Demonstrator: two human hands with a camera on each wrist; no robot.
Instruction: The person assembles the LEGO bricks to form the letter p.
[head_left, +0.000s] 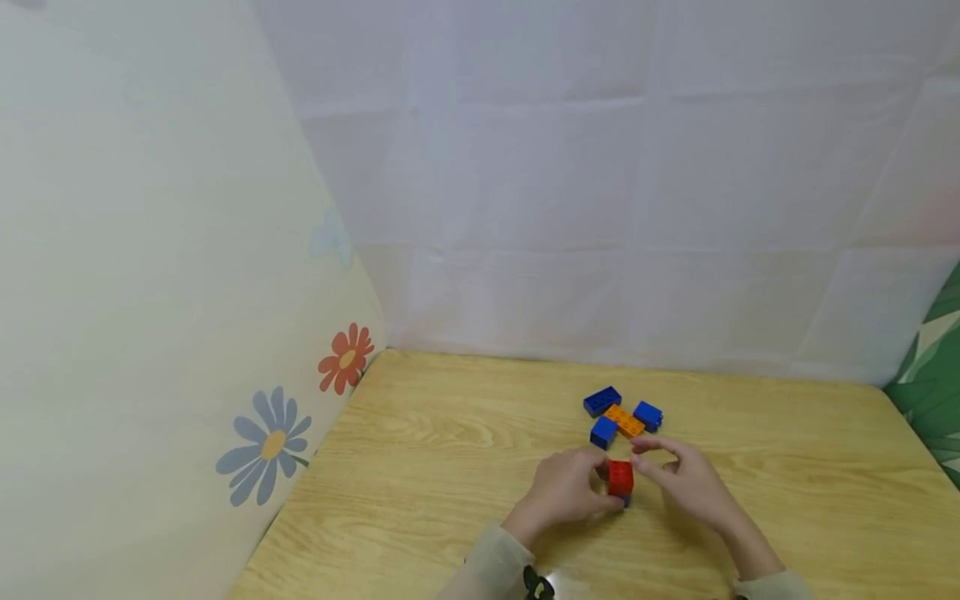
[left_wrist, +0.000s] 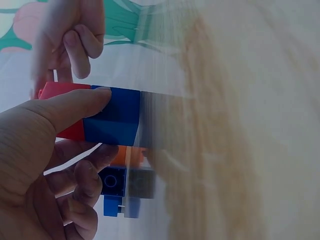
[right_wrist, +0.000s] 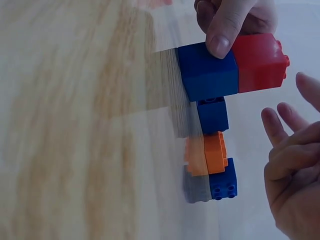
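Observation:
A red block (head_left: 620, 477) sits on top of a blue block (left_wrist: 113, 115), the two joined in a small upright stack on the table. My left hand (head_left: 567, 490) grips the stack from the left, its thumb on the blue block in both wrist views. Just right of the stack, my right hand (head_left: 688, 486) is held with thumb and forefinger near each other and nothing between them; in the right wrist view a gap separates its fingers (right_wrist: 274, 126) from the red block (right_wrist: 261, 62).
Behind the stack lie an orange block (head_left: 625, 422), a blue block (head_left: 603, 432) at its left, a long dark blue block (head_left: 602, 402) farther back and another blue block (head_left: 648, 416) at the right. A white cloth wall (head_left: 600, 183) rises behind the wooden table (head_left: 420, 433).

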